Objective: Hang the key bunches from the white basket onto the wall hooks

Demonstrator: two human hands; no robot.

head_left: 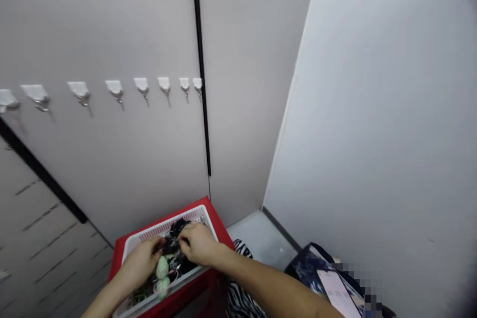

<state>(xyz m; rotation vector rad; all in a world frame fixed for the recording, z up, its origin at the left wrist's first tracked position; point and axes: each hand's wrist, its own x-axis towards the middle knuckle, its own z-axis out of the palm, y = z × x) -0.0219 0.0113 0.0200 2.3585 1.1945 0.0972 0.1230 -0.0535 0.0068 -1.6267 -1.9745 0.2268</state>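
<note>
Both my hands reach into a white basket (pixel 147 236) that rests on a red stand (pixel 219 223). The basket holds a tangle of dark items (pixel 178 263) and pale green oval pieces (pixel 162 267). My left hand (pixel 139 261) lies at the basket's left side, fingers curled on a dark item. My right hand (pixel 199 243) is over the middle of the heap, fingers closed and pinching the same dark tangle. What exactly the fingers grip is too small to name.
A row of several white wall hooks (pixel 115 88) runs across the grey wall above the basket, all bare. A zebra-patterned cloth (pixel 240 293) lies right of the stand. A dark blue bag (pixel 313 268) sits on the floor by the right wall.
</note>
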